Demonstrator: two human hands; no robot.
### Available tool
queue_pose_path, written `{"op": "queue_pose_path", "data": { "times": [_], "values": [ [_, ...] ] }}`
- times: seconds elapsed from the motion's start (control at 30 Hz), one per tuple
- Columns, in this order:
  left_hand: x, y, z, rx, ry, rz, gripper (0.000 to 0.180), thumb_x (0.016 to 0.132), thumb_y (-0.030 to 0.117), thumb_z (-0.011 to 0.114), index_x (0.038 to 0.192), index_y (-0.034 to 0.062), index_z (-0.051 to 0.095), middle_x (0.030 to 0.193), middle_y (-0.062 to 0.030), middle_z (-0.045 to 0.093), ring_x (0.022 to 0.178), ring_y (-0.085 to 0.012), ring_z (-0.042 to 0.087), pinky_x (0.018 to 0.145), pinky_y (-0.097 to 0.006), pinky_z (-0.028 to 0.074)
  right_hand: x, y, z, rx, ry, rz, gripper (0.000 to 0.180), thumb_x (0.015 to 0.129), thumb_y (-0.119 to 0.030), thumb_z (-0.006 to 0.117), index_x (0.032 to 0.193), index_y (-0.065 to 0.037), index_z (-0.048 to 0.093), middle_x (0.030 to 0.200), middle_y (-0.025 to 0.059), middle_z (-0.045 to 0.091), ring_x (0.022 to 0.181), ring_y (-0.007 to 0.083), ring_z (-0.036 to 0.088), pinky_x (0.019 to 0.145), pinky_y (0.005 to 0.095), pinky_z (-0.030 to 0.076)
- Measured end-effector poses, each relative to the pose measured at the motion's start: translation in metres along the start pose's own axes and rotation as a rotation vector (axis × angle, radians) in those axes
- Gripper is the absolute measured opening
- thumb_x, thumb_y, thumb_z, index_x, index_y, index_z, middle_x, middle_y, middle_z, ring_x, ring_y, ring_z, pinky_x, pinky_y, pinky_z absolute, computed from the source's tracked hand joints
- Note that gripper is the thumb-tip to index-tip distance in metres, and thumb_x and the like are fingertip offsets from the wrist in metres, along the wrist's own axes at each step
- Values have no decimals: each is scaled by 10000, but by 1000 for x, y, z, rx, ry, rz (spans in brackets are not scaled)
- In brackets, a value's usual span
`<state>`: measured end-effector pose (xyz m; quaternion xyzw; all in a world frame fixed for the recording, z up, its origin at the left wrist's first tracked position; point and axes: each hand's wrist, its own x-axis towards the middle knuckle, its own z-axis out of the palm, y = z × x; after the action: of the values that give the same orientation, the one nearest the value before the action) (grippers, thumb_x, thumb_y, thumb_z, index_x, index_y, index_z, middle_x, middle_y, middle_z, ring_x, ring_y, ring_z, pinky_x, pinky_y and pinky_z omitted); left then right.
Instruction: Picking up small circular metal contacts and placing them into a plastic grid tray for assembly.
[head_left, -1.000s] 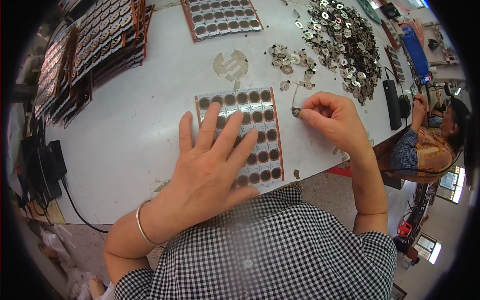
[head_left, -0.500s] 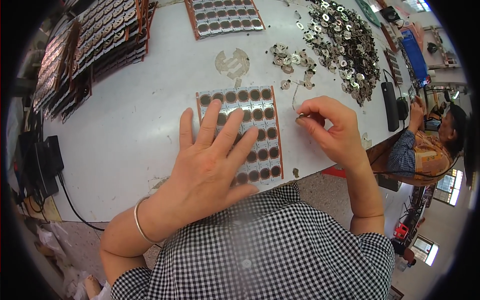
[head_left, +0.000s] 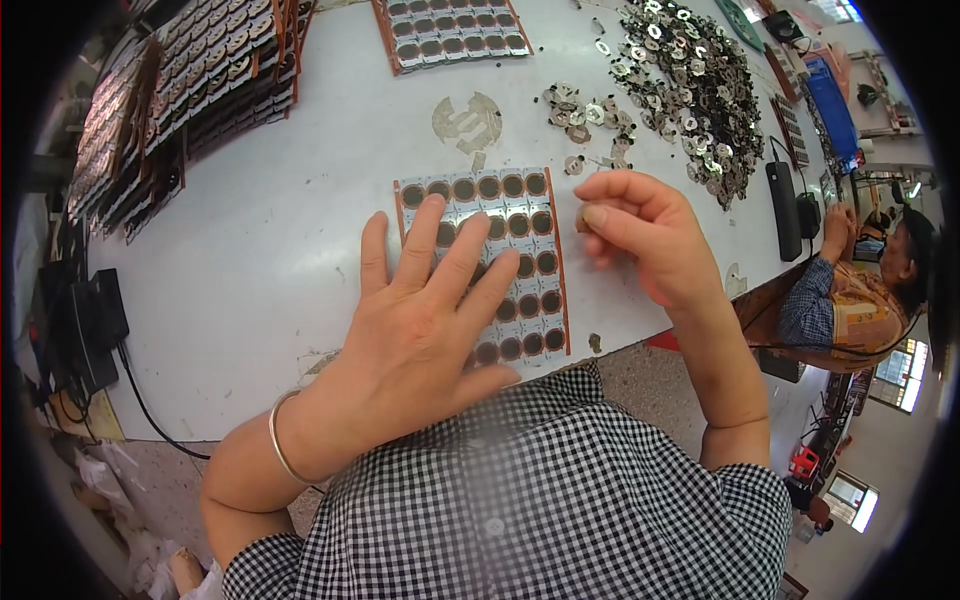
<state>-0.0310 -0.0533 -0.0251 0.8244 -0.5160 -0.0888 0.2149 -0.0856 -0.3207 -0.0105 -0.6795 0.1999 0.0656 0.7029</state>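
A panel of circuit boards (head_left: pixel 515 226) with rows of dark round spots and copper-brown edge strips lies on the white table in front of me. Spread flat across its left part is my left hand (head_left: pixel 415 325), fingers apart, hiding several of the spots. Just right of the panel's edge, my right hand (head_left: pixel 655 235) is raised with thumb and index finger pinched on a small metal piece (head_left: pixel 583 220). Only the edge of that piece shows, and its exact shape is hidden. The other right fingers are curled and slightly blurred.
A big heap of small metal clips (head_left: pixel 705 100) covers the far right, with a looser cluster (head_left: pixel 585 115) beside it. Another panel (head_left: pixel 455 35) lies at the far edge. Stacked panels (head_left: pixel 200 90) stand at far left. A black device (head_left: pixel 783 210) and a co-worker (head_left: pixel 850 290) are at right.
My right hand has shifted slightly left and turned, bringing the pinched piece nearer the panel's right edge. My left hand stays spread on the panel.
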Motion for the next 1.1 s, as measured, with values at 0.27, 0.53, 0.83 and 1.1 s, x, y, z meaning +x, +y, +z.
{"op": "queue_pose_path", "data": {
  "times": [0.27,0.53,0.83,1.1],
  "values": [
    [-1,0,-1,-26,4,-21,891,714,547,837,1441,104,572,1560,-196,411,1493,-476,265,1156,-727,162,14,-12,7,147,-62,149,235,992,-64,652,1216,4,675,935,48,723,763,88,696,628,230,596],
    [0,1,0,-50,13,-28,887,701,521,854,1433,101,578,1556,-199,416,1480,-483,285,1163,-713,169,23,-9,20,-382,26,-178,162,971,-84,694,1120,-23,680,936,3,716,761,34,641,635,193,511],
    [0,3,2,-57,34,-32,881,694,533,852,1416,99,595,1541,-200,430,1470,-485,298,1155,-723,173,36,-10,24,-592,31,-242,109,933,-54,710,1023,4,689,874,-46,670,741,0,568,667,167,460],
    [1,8,5,-43,40,-36,880,700,546,844,1417,98,597,1536,-201,434,1458,-492,307,1145,-727,179,37,-6,23,-584,26,-203,65,945,-50,696,979,5,698,861,-45,665,718,1,538,650,178,445]
  ]
}}
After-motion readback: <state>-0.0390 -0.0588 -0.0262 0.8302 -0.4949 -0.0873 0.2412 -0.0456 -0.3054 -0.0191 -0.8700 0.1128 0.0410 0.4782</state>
